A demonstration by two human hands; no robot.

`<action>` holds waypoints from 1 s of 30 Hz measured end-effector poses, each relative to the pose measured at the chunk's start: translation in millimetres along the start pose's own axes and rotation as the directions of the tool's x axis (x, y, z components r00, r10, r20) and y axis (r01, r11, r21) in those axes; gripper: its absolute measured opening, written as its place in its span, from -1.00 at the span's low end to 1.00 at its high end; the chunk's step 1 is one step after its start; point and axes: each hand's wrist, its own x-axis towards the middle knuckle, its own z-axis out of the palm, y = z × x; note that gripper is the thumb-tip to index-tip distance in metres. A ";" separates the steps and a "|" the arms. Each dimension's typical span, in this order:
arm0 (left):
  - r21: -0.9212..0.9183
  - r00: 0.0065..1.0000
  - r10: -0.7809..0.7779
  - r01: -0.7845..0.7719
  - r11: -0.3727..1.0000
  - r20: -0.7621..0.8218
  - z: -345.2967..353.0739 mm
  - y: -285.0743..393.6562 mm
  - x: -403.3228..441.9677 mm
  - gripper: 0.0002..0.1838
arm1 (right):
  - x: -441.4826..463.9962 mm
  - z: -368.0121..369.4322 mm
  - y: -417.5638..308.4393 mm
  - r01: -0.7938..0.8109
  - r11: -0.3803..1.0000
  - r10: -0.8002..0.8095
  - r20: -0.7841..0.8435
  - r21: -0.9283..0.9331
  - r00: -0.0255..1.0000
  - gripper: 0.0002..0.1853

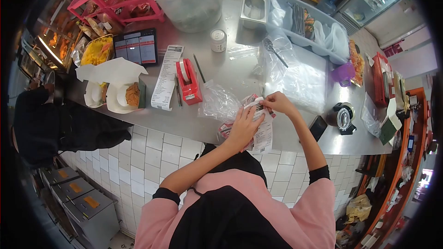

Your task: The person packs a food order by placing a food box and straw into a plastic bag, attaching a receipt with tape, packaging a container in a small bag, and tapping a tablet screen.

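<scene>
At the front edge of the steel table, a printed paper receipt [263, 139] lies over a red-and-white patterned package [225, 130], most of which is hidden. My left hand [247, 128] rests flat on the receipt with its fingers stretched out. My right hand [282, 103] pinches the receipt's upper end between thumb and fingertips. Crumpled clear plastic [219, 99] lies just beyond my left hand. A red tape dispenser [190, 87] stands to the left of that plastic, beside a long receipt [167, 77].
Left on the table are an open food box [121, 93], a tablet [136, 47] and a can [218, 40]. A stack of clear bags [302, 78] and a cutlery bin [334, 55] lie to the right, with a phone [317, 128] near the edge. Another person's dark sleeve [34, 106] is at left.
</scene>
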 end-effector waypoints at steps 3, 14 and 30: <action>-0.045 0.999 -0.033 0.033 0.998 0.005 -0.4 0.2 4.7 -0.55 | -1.2 1.4 -2.4 -0.018 0.995 0.009 -0.085 -0.101 0.996 -0.60; -0.050 0.993 -0.120 0.120 0.991 -0.001 6.6 -5.2 7.3 -0.51 | -21.6 4.2 43.3 -0.309 0.950 0.293 -0.207 -0.047 0.933 -0.39; -0.851 0.571 -0.698 0.514 -0.105 0.431 -53.4 -146.9 -101.0 -0.71 | 80.1 157.1 -152.3 0.528 0.839 -0.479 -0.281 0.133 0.832 -0.71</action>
